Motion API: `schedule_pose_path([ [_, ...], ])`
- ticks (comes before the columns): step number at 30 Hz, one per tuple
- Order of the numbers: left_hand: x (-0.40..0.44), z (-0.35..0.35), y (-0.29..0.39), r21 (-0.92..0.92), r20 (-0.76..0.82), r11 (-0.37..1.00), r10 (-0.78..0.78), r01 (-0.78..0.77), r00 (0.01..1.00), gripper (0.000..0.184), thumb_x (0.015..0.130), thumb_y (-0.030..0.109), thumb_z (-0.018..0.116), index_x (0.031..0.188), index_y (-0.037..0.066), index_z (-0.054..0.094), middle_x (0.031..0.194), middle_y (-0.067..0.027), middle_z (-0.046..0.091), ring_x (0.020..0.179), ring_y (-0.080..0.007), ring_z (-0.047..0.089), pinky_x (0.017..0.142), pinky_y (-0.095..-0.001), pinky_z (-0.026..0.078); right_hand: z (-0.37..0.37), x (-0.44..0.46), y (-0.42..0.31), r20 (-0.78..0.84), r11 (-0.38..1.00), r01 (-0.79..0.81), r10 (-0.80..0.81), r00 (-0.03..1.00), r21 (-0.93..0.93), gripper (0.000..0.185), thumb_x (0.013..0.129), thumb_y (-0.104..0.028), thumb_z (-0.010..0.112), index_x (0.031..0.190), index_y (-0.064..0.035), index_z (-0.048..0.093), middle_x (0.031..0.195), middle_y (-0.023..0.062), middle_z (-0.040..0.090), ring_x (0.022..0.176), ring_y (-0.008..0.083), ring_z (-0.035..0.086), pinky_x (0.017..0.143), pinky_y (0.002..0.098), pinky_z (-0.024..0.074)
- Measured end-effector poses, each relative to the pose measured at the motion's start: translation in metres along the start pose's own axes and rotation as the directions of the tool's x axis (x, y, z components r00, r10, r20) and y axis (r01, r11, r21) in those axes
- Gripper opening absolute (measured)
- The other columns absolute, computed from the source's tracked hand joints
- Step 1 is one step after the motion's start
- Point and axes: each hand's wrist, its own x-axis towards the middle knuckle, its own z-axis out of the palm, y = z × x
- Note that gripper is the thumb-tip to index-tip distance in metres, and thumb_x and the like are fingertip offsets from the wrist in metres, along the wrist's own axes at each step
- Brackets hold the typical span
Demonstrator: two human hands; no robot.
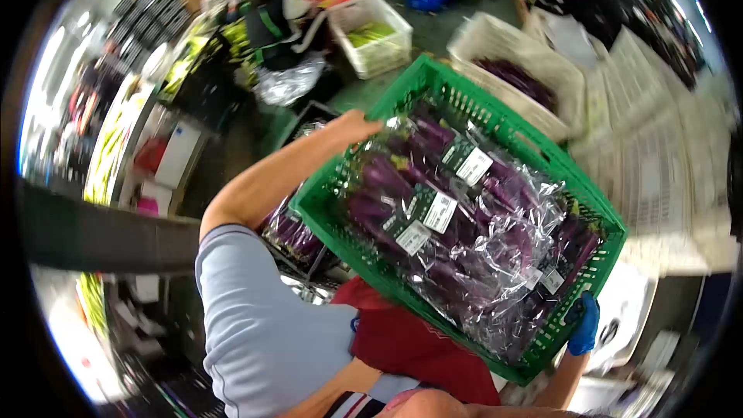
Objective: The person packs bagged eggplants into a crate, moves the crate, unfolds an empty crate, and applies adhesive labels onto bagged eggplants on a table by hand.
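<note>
A large green plastic crate (542,153) is tilted across the middle of the view. Inside lie clear-wrapped packs of purple eggplants (383,174), several with white labels. My bare left hand (360,128) grips the crate's left short side, its fingers blurred and partly hidden at the rim. In a blue glove, my right hand (586,325) is closed round the opposite short side at the lower right.
White crates (371,39) stand beyond; one (569,101) holds long purple vegetables. Stacked pale crates (650,147) are on the right. A person (271,27) is at the upper left. Below my left forearm, a dark crate (298,244) holds more purple packs.
</note>
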Motion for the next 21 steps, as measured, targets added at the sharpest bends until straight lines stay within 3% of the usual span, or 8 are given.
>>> schedule_pose_path([
  [5,-0.1,0.005,-0.115,-0.259,-0.265,0.959,-0.183,0.113,0.947,0.038,0.072,0.036,0.059,0.081,-0.001,0.056,0.054,-0.007,0.045,0.045,-0.0184,0.043,0.041,-0.0352,0.034,0.032,0.054,-0.088,0.261,0.961,0.092,-0.022,0.965,-0.262,0.014,0.078,-0.021,0.051,0.069,-0.0117,0.044,0.05,-0.0011,0.039,0.037,0.01,0.037,0.033,0.0236,0.0313],
  [6,-0.133,0.01,-0.121,-0.238,-0.33,0.945,-0.295,0.223,0.897,0.039,0.072,0.036,0.059,0.084,-0.001,0.056,0.059,-0.0078,0.049,0.046,-0.0183,0.046,0.043,-0.0351,0.036,0.049,0.058,-0.109,0.312,0.943,0.114,-0.012,0.95,-0.313,0.013,0.078,-0.019,0.052,0.071,-0.0111,0.045,0.051,-0.0004,0.04,0.036,0.0105,0.038,0.032,0.0243,0.032],
  [8,-0.199,0.033,-0.133,-0.413,-0.248,0.864,-0.412,0.289,0.877,0.033,0.073,0.03,0.059,0.086,0.0,0.056,0.059,-0.007,0.049,0.046,-0.0164,0.046,0.042,-0.033,0.035,0.07,0.074,-0.139,0.423,0.897,0.161,0.031,0.906,-0.411,0.011,0.077,-0.018,0.053,0.074,-0.0104,0.046,0.051,0.0004,0.041,0.035,0.0111,0.038,0.031,0.0251,0.0329],
  [10,-0.25,0.074,-0.117,-0.661,-0.329,0.726,-0.508,0.19,0.796,0.02,0.076,0.021,0.057,0.074,0.002,0.053,0.056,-0.0021,0.044,0.044,-0.0118,0.04,0.039,-0.0287,0.03,0.095,0.118,-0.161,0.55,0.843,0.227,0.095,0.83,-0.487,0.01,0.076,-0.017,0.054,0.077,-0.0103,0.046,0.052,0.0005,0.041,0.035,0.0114,0.038,0.031,0.0253,0.033],
  [12,-0.329,0.085,-0.107,-0.801,-0.328,0.588,-0.588,0.113,0.739,0.014,0.077,0.017,0.055,0.079,0.003,0.052,0.058,-0.0005,0.041,0.044,-0.0113,0.038,0.039,-0.0272,0.028,0.136,0.104,-0.183,0.616,0.81,0.246,0.172,0.769,-0.533,0.012,0.076,-0.018,0.054,0.08,-0.0109,0.045,0.052,0.0005,0.041,0.035,0.0117,0.038,0.031,0.0258,0.0334],
  [15,-0.452,0.116,-0.058,-0.855,-0.456,0.514,-0.692,-0.062,0.56,0.012,0.074,0.014,0.054,0.081,0.005,0.05,0.059,0.0001,0.041,0.047,-0.0108,0.038,0.039,-0.0262,0.028,0.171,0.078,-0.217,0.729,0.737,0.369,0.24,0.641,-0.567,0.012,0.076,-0.019,0.055,0.08,-0.0117,0.046,0.052,0.0005,0.041,0.036,0.012,0.039,0.031,0.0262,0.0345],
  [18,-0.443,0.174,-0.013,-0.835,-0.543,0.527,-0.741,-0.159,0.395,0.015,0.071,0.014,0.054,0.08,0.004,0.049,0.06,-0.0001,0.043,0.048,-0.01,0.038,0.041,-0.026,0.028,0.21,0.147,-0.223,0.791,0.724,0.427,0.267,0.551,-0.542,0.013,0.076,-0.022,0.055,0.076,-0.0119,0.046,0.053,0.001,0.043,0.036,0.0127,0.039,0.032,0.0273,0.0355],
  [21,-0.491,0.199,0.011,-0.803,-0.581,0.595,-0.765,-0.043,0.277,0.032,0.069,0.018,0.05,0.093,-0.003,0.051,0.082,-0.0197,0.055,0.076,-0.0302,0.053,0.067,-0.0383,0.041,0.241,0.133,-0.234,0.826,0.676,0.499,0.323,0.462,-0.543,0.011,0.077,-0.02,0.052,0.072,-0.0128,0.046,0.051,0.0008,0.042,0.036,0.0133,0.04,0.031,0.028,0.0347],
])
